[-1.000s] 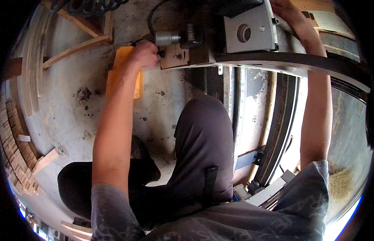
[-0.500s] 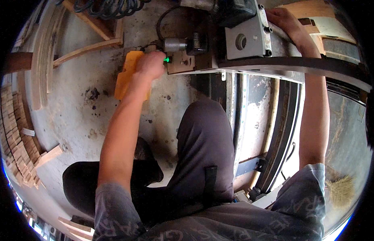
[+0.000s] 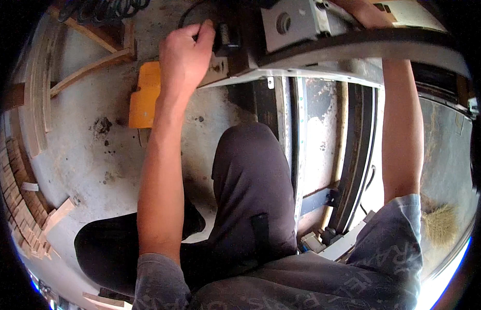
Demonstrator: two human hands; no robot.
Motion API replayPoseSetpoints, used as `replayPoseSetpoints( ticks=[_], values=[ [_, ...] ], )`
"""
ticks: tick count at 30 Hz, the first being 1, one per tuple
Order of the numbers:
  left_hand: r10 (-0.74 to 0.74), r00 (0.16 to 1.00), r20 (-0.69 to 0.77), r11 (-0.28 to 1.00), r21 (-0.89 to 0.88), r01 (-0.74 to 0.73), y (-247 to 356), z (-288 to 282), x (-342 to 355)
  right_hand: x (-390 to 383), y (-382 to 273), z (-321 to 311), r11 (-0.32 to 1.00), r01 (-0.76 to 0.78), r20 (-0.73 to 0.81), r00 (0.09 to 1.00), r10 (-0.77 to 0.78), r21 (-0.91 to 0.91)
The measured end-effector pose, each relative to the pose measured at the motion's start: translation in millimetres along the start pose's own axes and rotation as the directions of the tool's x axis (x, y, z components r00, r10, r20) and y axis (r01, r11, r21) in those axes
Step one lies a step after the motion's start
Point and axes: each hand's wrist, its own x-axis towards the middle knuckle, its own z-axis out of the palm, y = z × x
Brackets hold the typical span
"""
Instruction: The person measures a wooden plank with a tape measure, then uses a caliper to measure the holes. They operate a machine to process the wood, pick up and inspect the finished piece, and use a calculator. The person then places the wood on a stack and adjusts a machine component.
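My left hand [image 3: 184, 59] is closed at the end of the machine, beside a small black block [image 3: 227, 39]. Its thumb and fingers come together over the spot where a silver cylinder showed before; what they hold is hidden. An orange-yellow cover or pedal [image 3: 146, 98] lies on the floor just left of that wrist. My right hand [image 3: 365, 11] reaches over a dark curved rail [image 3: 354, 45] to the machine's far side, near a grey metal block [image 3: 292, 26] with a round hole. The top edge cuts off its fingers.
Long steel rails [image 3: 282, 119] of the machine run beside my knee. Wooden strips and a frame [image 3: 90, 67] stand at the left, with stacked wood pieces [image 3: 23, 191] below. Black coiled hose [image 3: 103, 10] hangs at the top left. A straw broom head [image 3: 439, 225] lies at the right.
My left hand has moved up from beside the green-lit switch to the silver cylinder's place, hiding it. The whole view has shifted, so the machine sits higher and further left.
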Motion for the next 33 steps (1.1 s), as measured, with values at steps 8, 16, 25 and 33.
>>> replayPoseSetpoints(
  ticks=[8, 16, 25, 33],
  values=[
    [0.092, 0.995, -0.027, 0.990, 0.113, -0.089, -3.9, 0.3, 1.0, -11.1, -2.7, 6.2, 0.999, 0.004, -0.006, 1.000, -0.004, -0.050],
    [0.088, 0.986, -0.144, 0.987, 0.146, -0.067, 1.2, -2.4, -12.6, 3.8, -6.9, -2.4, 0.999, -0.015, -0.056, 0.998, 0.014, -0.028],
    [-0.234, 0.903, 0.359, 0.643, -0.639, 0.421, -39.2, 7.3, -63.3, 2.3, -36.9, 24.1, 0.986, -0.147, -0.406, 0.899, 0.164, 0.074],
    [-0.153, 0.592, 0.791, 0.793, -0.259, 0.552, -58.1, 44.5, -80.6, -14.6, -62.9, 35.7, 0.996, -0.032, -0.599, 0.798, 0.072, 0.077]
  ],
)
